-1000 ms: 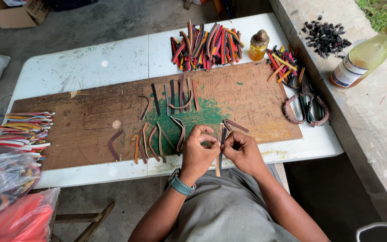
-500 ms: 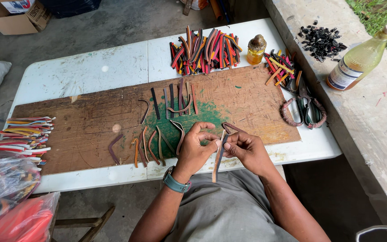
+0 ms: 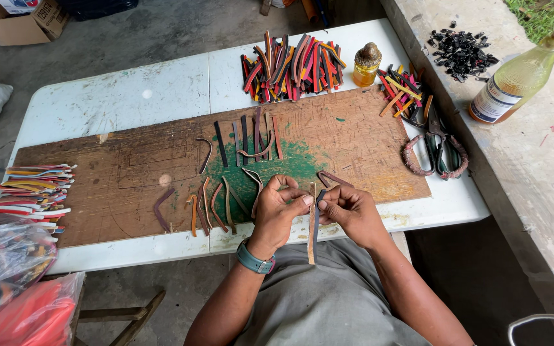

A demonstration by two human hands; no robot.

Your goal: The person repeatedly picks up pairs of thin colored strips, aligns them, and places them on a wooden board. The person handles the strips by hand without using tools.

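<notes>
Both hands meet at the near edge of the white bench. The left hand and right hand each pinch the top of a thin leather strip, their grip closed on it, so it hangs downward over the grey shirt. More strips lie on the wooden board just beside the left hand.

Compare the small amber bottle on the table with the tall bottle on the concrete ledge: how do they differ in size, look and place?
The small amber bottle is short and squat with a dark cap; the tall bottle is long-necked, pale yellow, with a light stopper and a paper label. The small one stands on the white table beside the pile of coloured strips; the tall one stands on the concrete ledge. Both are upright, closed and see-through.
</notes>
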